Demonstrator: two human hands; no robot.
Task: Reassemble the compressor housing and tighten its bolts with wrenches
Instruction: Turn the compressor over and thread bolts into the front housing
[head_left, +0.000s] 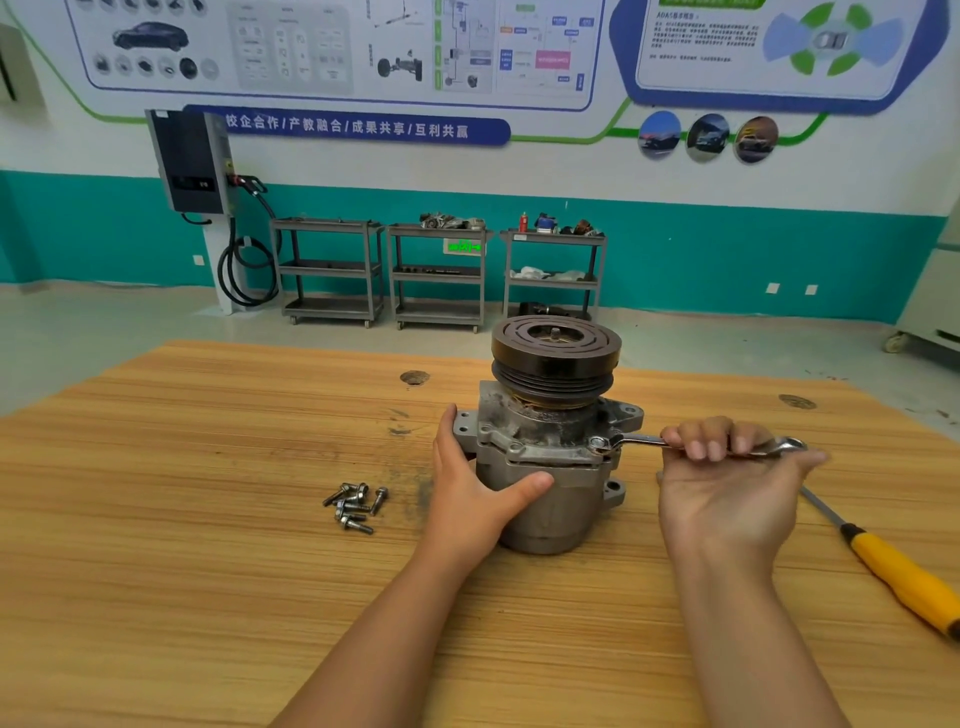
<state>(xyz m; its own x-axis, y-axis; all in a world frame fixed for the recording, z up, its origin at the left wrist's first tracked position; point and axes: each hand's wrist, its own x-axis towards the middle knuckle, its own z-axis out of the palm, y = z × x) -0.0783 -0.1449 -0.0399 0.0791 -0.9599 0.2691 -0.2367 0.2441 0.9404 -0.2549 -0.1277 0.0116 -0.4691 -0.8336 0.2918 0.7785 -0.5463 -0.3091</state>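
The compressor (545, 467) stands upright on the wooden table (208, 519), pulley (556, 348) on top, and the left hand (478, 488) grips its body from the side — thumb across the front. The right hand (727, 478) curls its fingers over a wrench (639, 440) whose ring end sits at the compressor's right edge — loose bolts (356, 506) lie left of the compressor, a yellow-handled screwdriver (904, 577) to the right

Dull grey metal compressor housing (545, 499) w/ dark grimy blotches, topped by a black pulley (556, 358) ringed w/ concentric grooves; wrench (639, 440) and loose bolts (356, 506) are shiny silver-grey. Table (208, 519) is pale honey wood w/ fine streaky grain, a few dark knots & smudges; screwdriver (893, 571) has a yellow handle w/ black collar. Bkgd: wall (727, 260) white above, teal band below, grey carts (332, 270).
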